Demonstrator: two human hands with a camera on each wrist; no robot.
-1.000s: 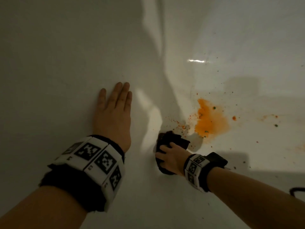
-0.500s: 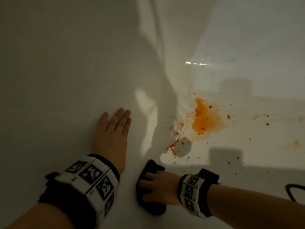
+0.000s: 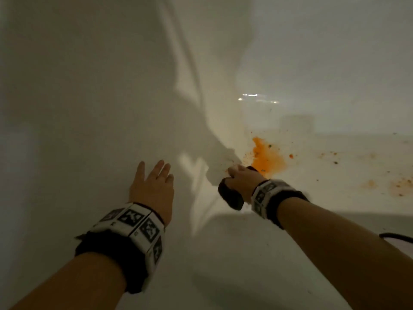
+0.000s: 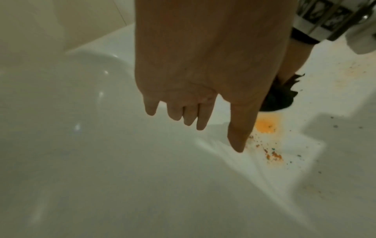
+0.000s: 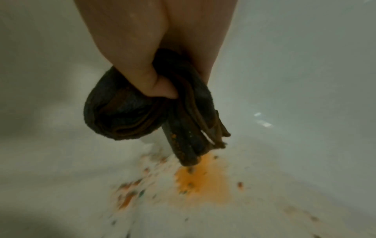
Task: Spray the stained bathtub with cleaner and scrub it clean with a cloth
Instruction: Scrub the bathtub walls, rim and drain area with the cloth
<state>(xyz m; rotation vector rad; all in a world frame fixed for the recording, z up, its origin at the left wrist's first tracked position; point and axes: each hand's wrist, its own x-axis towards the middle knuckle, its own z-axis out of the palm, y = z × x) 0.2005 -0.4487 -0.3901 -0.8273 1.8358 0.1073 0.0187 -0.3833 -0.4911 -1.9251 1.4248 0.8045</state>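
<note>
I am looking into a white bathtub. An orange stain with scattered specks lies on its floor near the curved wall. My right hand grips a folded dark cloth just left of the stain. In the right wrist view the cloth is bunched under my thumb, and its folded end meets the near edge of the orange stain. My left hand lies flat with straight fingers on the tub's sloped wall, well left of the cloth. The left wrist view shows those fingers spread and holding nothing.
More faint orange smears and dark specks spread across the tub floor to the right. A black cable loops in at the right edge. The tub wall rises on the left and at the back.
My right hand has pushed the cloth forward and to the right, from near the front of the tub floor up to the orange stain's near edge. The left hand stays flat on the wall.
</note>
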